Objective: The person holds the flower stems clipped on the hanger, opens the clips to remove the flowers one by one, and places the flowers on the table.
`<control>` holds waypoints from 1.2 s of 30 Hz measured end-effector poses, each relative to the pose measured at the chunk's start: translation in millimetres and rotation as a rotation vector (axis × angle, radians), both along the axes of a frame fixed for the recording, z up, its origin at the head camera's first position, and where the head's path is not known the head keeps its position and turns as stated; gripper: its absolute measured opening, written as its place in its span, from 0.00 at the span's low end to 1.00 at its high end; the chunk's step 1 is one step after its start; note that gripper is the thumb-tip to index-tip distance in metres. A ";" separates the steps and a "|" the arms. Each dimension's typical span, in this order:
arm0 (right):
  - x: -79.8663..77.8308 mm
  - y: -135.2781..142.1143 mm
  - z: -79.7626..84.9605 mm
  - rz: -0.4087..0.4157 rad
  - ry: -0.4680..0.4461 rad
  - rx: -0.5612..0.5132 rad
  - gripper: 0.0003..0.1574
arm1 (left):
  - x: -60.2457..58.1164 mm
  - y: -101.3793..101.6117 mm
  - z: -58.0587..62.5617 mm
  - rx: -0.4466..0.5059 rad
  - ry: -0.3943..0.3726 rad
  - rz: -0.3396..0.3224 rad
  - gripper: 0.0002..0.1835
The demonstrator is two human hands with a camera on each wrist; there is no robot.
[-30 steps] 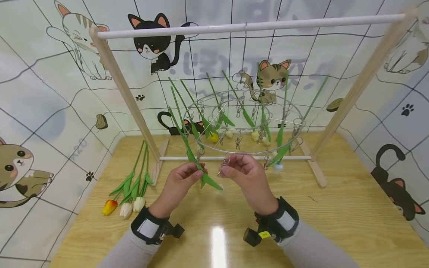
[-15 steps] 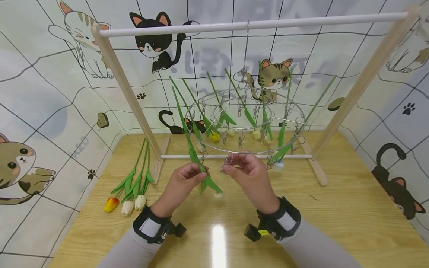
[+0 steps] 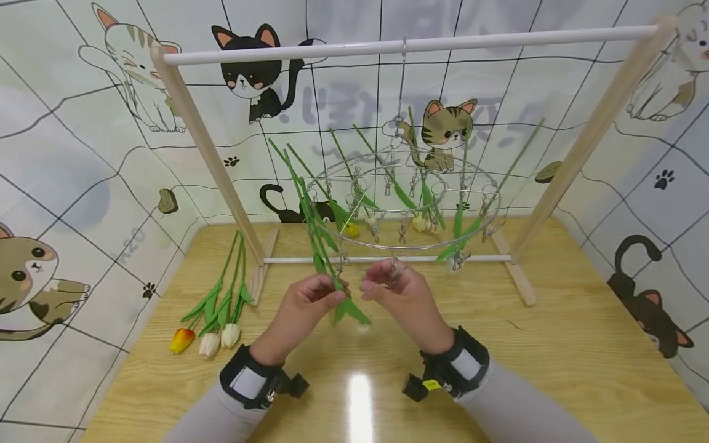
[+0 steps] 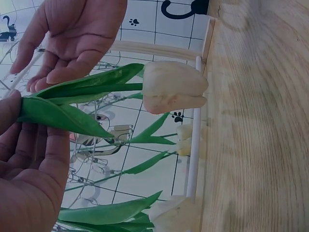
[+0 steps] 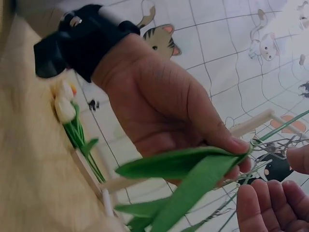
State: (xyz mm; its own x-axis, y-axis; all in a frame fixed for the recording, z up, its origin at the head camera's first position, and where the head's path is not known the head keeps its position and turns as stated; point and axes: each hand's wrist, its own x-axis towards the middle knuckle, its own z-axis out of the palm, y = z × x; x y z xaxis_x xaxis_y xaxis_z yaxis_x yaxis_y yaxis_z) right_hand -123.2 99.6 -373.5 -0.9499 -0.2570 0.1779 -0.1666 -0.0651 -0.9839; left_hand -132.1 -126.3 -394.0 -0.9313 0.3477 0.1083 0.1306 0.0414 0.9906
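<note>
My left hand point(image 3: 299, 311) pinches a white artificial tulip point(image 4: 174, 87) between thumb and fingers, where the leaves meet the stem. Its bloom points down toward the table and its stem slants up to the left, past the wire ring. A metal clip point(image 3: 342, 257) hangs right above the left fingertips, beside the stem. My right hand point(image 3: 408, 303) is held just to the right with fingers loosely bent and thumb apart. Nothing shows between them in the left wrist view. Another clip point(image 3: 396, 269) dangles against the right fingers. Above both hands hangs the round wire clip hanger point(image 3: 382, 247).
The hanger hooks over the white bar point(image 3: 354, 47) of a wooden stand point(image 3: 210, 154). Several tulips, including a yellow one point(image 3: 351, 229), hang upside down from it. On the table point(image 3: 526, 375), at the left, lie an orange tulip point(image 3: 181, 340) and two white ones.
The right hand has let go of the clip it pinched, and its thumb and fingers have parted. The wire ring has turned a little. The left hand keeps hold of the tulip nearly in place.
</note>
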 end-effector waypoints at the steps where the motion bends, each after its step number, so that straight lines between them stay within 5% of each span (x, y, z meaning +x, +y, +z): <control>1: 0.0 -1.0 -1.3 0.018 -0.018 -0.018 0.18 | 1.1 0.9 0.9 -0.003 0.003 -0.005 0.10; 6: 0.5 -4.0 -4.3 0.022 -0.076 -0.079 0.19 | 5.5 7.0 0.5 0.016 0.035 -0.033 0.09; 19: -1.7 -6.5 -6.7 0.008 -0.041 -0.258 0.13 | 11.7 21.3 -2.3 0.025 0.053 -0.055 0.09; 36: -2.4 -3.7 -3.6 0.075 -0.043 -0.334 0.09 | 14.4 25.8 -1.4 -0.011 0.064 -0.090 0.13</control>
State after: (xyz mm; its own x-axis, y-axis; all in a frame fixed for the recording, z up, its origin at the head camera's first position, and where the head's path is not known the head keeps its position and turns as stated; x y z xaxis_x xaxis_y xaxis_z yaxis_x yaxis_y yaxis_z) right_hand -125.6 95.9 -377.1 -0.9389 -0.2610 0.2246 -0.1082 -0.3957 -0.9120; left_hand -117.7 -100.5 -395.4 -0.8876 0.4310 0.1623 0.1972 0.0371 0.9797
